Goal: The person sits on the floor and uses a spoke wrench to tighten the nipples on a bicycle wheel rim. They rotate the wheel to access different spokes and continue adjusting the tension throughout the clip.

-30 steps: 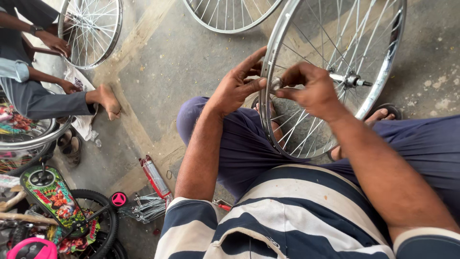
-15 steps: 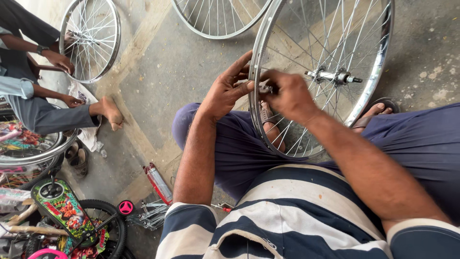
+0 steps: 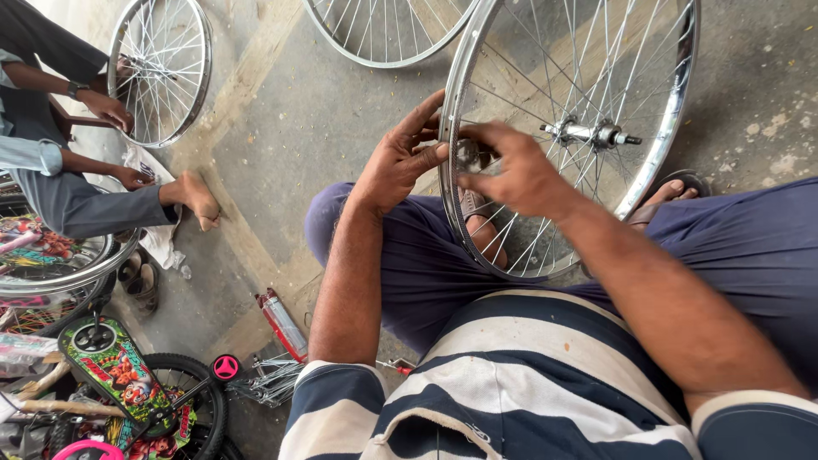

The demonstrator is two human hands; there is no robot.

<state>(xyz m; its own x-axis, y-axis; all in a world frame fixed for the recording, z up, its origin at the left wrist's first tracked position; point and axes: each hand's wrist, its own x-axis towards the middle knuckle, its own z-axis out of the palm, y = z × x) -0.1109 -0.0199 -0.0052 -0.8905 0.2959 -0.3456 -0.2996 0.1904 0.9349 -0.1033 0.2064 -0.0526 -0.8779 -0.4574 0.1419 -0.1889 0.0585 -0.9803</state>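
Two hands on one bicycle wheel (image 3: 588, 85), upright between the knees: left hand (image 3: 399, 160) curled around the chrome rim (image 3: 452, 111); right hand (image 3: 509, 170) pinching at the spokes (image 3: 545, 77) inside. Hub axle (image 3: 590, 134) beside. Concrete floor (image 3: 324, 111) beneath.

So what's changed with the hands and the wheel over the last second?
The right hand moved left along the wheel rim and closed up to the left hand; its fingers, a second ago out at the spokes, now pinch at the rim beside the left fingertips. The left hand kept its hold on the rim. The wheel stayed upright between the knees, hub axle unchanged.
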